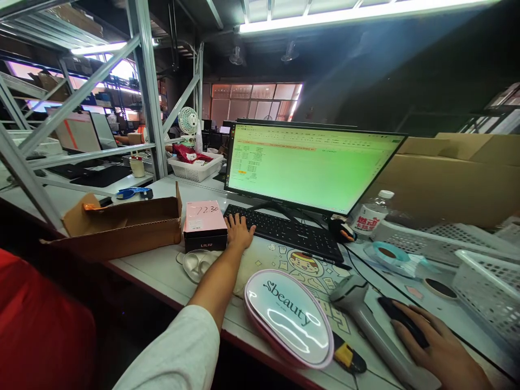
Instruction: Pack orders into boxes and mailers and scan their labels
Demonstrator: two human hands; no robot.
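My left hand (240, 232) rests with fingers spread on the left end of a black keyboard (296, 233). Right beside it stands a pink and black box (205, 225) marked "LILIU", with handwritten digits on top. My right hand (433, 341) is curved over a black computer mouse (404, 319) at the lower right. Between my arms lies an oval pink-rimmed case (290, 317) with "beauty" on its lid. A grey barcode scanner (376, 327) lies left of the mouse. Behind the keyboard, a monitor (304, 168) shows a spreadsheet-like page with a green tint.
An open cardboard box (130, 230) and a blue tape dispenser (134, 193) are at the left. On the right are a plastic bottle (368, 216), tape rolls (388, 253) and white baskets (487, 292). A yellow-black cutter (348, 355) lies near the front edge. Metal shelf posts (148, 86) rise behind.
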